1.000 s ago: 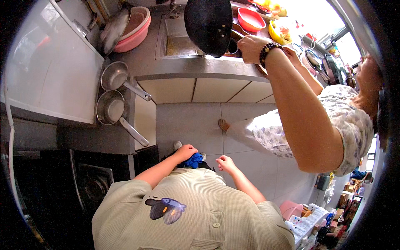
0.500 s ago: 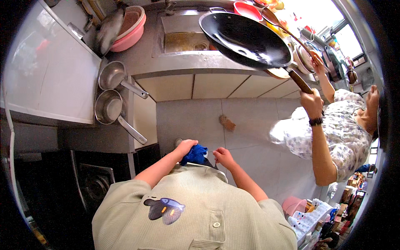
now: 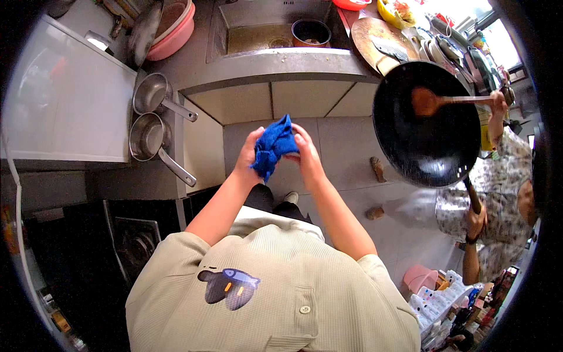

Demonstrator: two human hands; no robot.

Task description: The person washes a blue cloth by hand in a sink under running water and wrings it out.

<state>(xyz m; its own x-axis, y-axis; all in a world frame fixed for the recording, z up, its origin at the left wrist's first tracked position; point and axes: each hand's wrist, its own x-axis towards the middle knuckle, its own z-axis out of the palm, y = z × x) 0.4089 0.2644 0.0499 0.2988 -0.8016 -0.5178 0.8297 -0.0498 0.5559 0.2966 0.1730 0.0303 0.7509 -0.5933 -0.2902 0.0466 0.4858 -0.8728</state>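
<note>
In front of my body, a crumpled blue cloth (image 3: 274,146) is held up between my two hands. My left hand (image 3: 248,154) is closed on the cloth's left side. My right hand (image 3: 307,154) grips it from the right, fingers partly hidden behind it. A small pale edge shows below the cloth by my right fingers; I cannot make out what it is. To the right, a co-worker holds a black wok (image 3: 425,132) by its handle and a wooden ladle (image 3: 427,102) over its inside.
A sink (image 3: 252,36) with a dark pot (image 3: 311,34) in it lies ahead. Two steel saucepans (image 3: 146,134) stand at left, handles jutting out, near a pink basin (image 3: 176,38). A round cutting board (image 3: 369,36) with a cleaver sits right of the sink.
My hands have risen and moved forward with the blue cloth, and my right hand has come onto it. The co-worker's wok has moved right and nearer, with the ladle now over it.
</note>
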